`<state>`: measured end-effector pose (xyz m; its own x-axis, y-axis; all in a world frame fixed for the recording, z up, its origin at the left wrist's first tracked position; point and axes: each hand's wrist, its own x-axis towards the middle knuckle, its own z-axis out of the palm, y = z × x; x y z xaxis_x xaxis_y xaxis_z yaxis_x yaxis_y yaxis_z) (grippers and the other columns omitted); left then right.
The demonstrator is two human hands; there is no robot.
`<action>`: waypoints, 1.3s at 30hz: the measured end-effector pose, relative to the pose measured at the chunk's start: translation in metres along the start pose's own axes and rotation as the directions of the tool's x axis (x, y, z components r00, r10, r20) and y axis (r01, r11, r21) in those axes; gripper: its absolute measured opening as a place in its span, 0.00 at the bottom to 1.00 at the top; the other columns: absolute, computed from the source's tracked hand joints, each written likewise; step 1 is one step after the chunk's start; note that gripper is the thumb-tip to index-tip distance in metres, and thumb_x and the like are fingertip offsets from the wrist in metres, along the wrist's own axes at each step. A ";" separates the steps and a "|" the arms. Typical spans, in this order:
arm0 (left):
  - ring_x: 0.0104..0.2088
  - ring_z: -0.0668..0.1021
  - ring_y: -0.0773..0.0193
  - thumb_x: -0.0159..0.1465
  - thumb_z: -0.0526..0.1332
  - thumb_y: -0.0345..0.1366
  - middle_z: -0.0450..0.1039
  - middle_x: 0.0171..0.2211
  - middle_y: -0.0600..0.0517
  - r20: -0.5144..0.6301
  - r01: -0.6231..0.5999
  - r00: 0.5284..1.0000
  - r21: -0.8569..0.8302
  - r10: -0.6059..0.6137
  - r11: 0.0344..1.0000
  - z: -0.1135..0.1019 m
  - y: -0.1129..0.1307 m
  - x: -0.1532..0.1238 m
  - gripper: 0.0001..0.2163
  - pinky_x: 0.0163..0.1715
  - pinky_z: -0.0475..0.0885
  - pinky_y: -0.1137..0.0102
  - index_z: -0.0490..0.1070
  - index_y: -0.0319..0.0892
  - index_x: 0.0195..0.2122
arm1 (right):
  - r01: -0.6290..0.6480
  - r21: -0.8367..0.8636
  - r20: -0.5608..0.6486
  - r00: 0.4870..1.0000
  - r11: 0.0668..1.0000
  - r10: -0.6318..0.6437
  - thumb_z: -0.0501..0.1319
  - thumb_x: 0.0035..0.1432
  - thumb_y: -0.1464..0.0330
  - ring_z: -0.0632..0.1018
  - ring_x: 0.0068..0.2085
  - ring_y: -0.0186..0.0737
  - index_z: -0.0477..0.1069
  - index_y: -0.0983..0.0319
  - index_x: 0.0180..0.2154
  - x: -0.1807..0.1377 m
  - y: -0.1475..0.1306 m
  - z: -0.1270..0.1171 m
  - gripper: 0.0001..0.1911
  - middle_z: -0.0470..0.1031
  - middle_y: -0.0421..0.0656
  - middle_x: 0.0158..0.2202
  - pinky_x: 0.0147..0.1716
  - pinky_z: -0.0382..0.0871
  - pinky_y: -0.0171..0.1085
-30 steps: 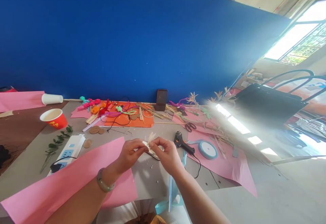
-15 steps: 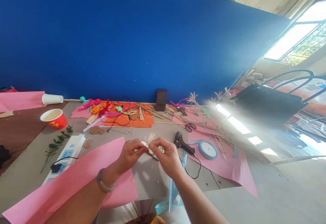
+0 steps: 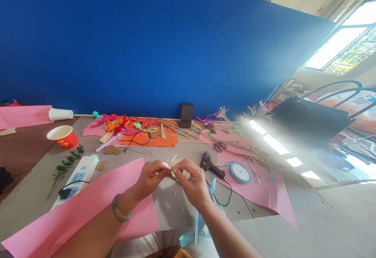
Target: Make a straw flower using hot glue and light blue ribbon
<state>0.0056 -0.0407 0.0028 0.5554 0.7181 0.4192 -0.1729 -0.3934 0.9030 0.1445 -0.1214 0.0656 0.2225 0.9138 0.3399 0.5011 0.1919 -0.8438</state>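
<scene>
Both hands meet over the grey table, pinching a small pale cream flower (image 3: pixel 173 159) with petal-like blades that stick up between the fingertips. My left hand (image 3: pixel 151 176) grips it from the left, thumb against forefinger. From the other side my right hand (image 3: pixel 189 181) holds it with thumb and forefinger, and its curled fingers hide part of the piece. A black hot glue gun (image 3: pixel 210 165) lies just right of my right hand, its cable looping toward me. Pink paper (image 3: pixel 117 189) lies beneath my left wrist.
A roll of pale blue ribbon (image 3: pixel 240 172) rests on pink paper at right, near scissors (image 3: pixel 219 146). At left are a power strip (image 3: pixel 78 179), a leafy green sprig (image 3: pixel 69 162) and a red paper cup (image 3: pixel 62 136). A phone (image 3: pixel 186 115) stands by the blue partition (image 3: pixel 147 46).
My hands stay almost in place; the pale flower has tilted slightly between my fingertips. The phone at the back appears slightly turned, with its screen outline clearer.
</scene>
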 end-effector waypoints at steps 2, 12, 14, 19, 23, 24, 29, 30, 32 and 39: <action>0.29 0.76 0.64 0.62 0.61 0.37 0.76 0.27 0.50 0.002 0.010 1.000 0.003 -0.010 1.000 0.000 -0.001 0.000 0.07 0.32 0.71 0.71 0.75 0.42 0.29 | -0.003 -0.015 -0.002 1.000 1.000 0.003 0.60 0.56 0.68 0.75 0.31 0.39 0.73 0.60 0.24 -0.001 0.001 0.001 0.09 0.75 0.42 0.27 0.34 0.66 0.37; 0.28 0.76 0.65 0.62 0.62 0.38 0.75 0.26 0.51 -0.014 0.005 1.000 0.022 -0.005 1.000 -0.001 -0.001 0.000 0.07 0.32 0.71 0.72 0.76 0.42 0.28 | -0.002 -0.049 0.030 1.000 0.999 0.004 0.57 0.58 0.68 0.75 0.34 0.40 0.73 0.60 0.26 -0.001 0.004 0.000 0.10 0.76 0.43 0.29 0.37 0.65 0.38; 0.28 0.76 0.65 0.62 0.62 0.38 0.75 0.26 0.51 -0.014 0.009 1.000 0.032 -0.009 0.999 -0.001 -0.001 -0.001 0.08 0.31 0.71 0.72 0.76 0.42 0.28 | -0.005 -0.058 0.028 1.000 0.998 0.007 0.57 0.58 0.69 0.75 0.34 0.40 0.73 0.60 0.27 -0.002 0.003 0.000 0.09 0.76 0.43 0.30 0.37 0.65 0.38; 0.28 0.76 0.65 0.62 0.62 0.38 0.76 0.26 0.51 -0.010 0.018 1.000 0.019 -0.018 1.000 -0.001 0.000 0.000 0.08 0.31 0.71 0.72 0.75 0.42 0.28 | 0.008 -0.095 0.019 1.000 0.995 -0.007 0.58 0.56 0.70 0.74 0.33 0.40 0.73 0.60 0.30 -0.004 0.002 0.000 0.05 0.75 0.43 0.30 0.37 0.65 0.39; 0.28 0.77 0.65 0.61 0.62 0.38 0.75 0.25 0.51 -0.016 0.039 0.999 -0.038 -0.040 0.999 0.001 0.001 0.001 0.07 0.31 0.72 0.72 0.75 0.42 0.28 | 0.062 -0.144 0.025 0.998 0.988 -0.059 0.58 0.55 0.71 0.74 0.33 0.39 0.72 0.59 0.31 -0.004 0.004 0.000 0.04 0.75 0.43 0.32 0.38 0.64 0.40; 0.28 0.77 0.65 0.61 0.63 0.38 0.75 0.25 0.51 -0.012 0.048 0.999 -0.061 -0.049 0.997 0.001 0.001 0.001 0.07 0.31 0.72 0.72 0.75 0.42 0.28 | 0.081 -0.162 0.026 0.997 0.983 -0.078 0.58 0.56 0.71 0.74 0.34 0.40 0.72 0.59 0.32 -0.005 0.004 0.000 0.05 0.75 0.43 0.33 0.39 0.64 0.40; 0.28 0.77 0.64 0.59 0.64 0.36 0.75 0.25 0.51 -0.036 0.104 0.993 -0.185 -0.113 0.977 0.000 -0.003 0.000 0.06 0.32 0.73 0.71 0.74 0.41 0.27 | 0.163 -0.243 0.006 0.986 0.956 -0.167 0.58 0.56 0.72 0.75 0.38 0.42 0.73 0.59 0.35 -0.005 0.006 0.000 0.07 0.75 0.44 0.34 0.42 0.61 0.43; 0.28 0.77 0.65 0.59 0.64 0.36 0.75 0.25 0.51 -0.043 0.115 0.991 -0.210 -0.126 0.971 0.000 -0.004 0.000 0.06 0.32 0.73 0.70 0.73 0.41 0.27 | 0.165 -0.249 -0.004 0.985 0.954 -0.172 0.57 0.56 0.72 0.75 0.39 0.43 0.73 0.58 0.35 -0.005 0.007 0.000 0.07 0.76 0.44 0.34 0.42 0.61 0.43; 0.27 0.77 0.65 0.60 0.64 0.36 0.75 0.24 0.51 -0.050 0.131 0.988 -0.255 -0.148 0.958 -0.002 -0.006 0.000 0.06 0.32 0.73 0.69 0.73 0.40 0.28 | 0.158 -0.254 -0.031 0.985 0.954 -0.171 0.58 0.56 0.72 0.76 0.38 0.42 0.72 0.59 0.35 -0.005 0.008 -0.001 0.06 0.76 0.44 0.34 0.42 0.61 0.43; 0.21 0.70 0.71 0.59 0.64 0.37 0.71 0.25 0.52 -0.046 0.151 0.985 -0.260 -0.169 0.954 -0.004 -0.006 0.002 0.10 0.22 0.66 0.74 0.72 0.39 0.24 | 0.079 -0.225 -0.023 0.996 0.971 -0.087 0.62 0.53 0.69 0.74 0.33 0.40 0.71 0.59 0.32 -0.010 0.018 0.002 0.02 0.76 0.43 0.32 0.38 0.64 0.40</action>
<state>0.0042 -0.0344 -0.0008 0.5384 0.8001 0.2647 -0.2927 -0.1171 0.9490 0.1496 -0.1261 0.0457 0.1971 0.8854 0.4210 0.6927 0.1781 -0.6989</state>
